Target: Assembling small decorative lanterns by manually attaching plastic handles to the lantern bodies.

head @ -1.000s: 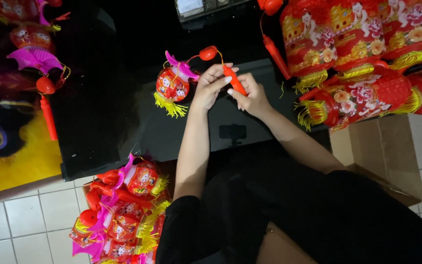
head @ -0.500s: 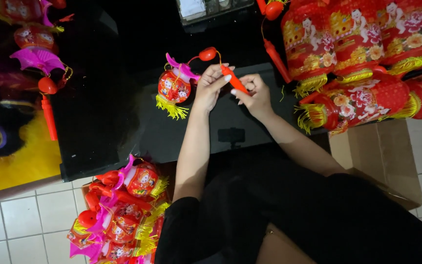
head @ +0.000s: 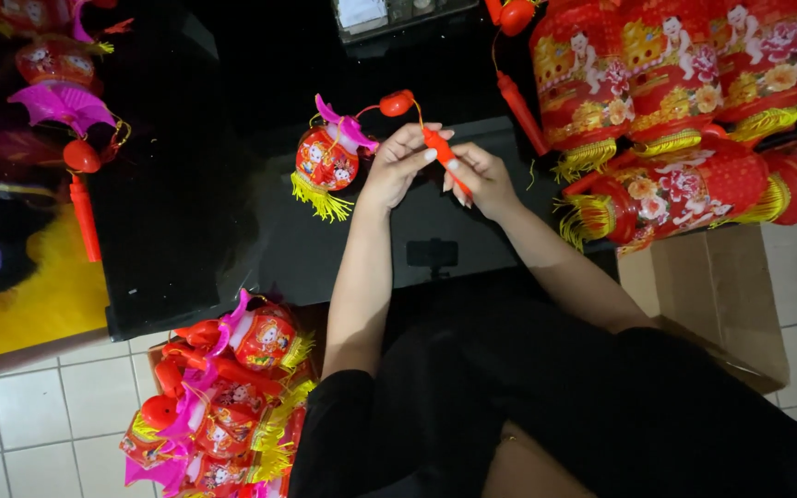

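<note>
The orange handle stick (head: pixel 442 153) sits pinched between both my grips above the black counter (head: pixel 177 231): my left hand (head: pixel 397 164) clasps its upper end, my right hand (head: pixel 478 177) its lower. Its cord runs to the small red lantern (head: pixel 327 159) lying just left.

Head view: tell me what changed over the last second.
Little changed. The left hand and right hand keep their grip on the red stick handle; both shifted slightly, and the handle tilted a bit. The small red lantern with its yellow fringe stays on the black table. The lantern pile on the floor and the big lanterns stayed put.
</note>
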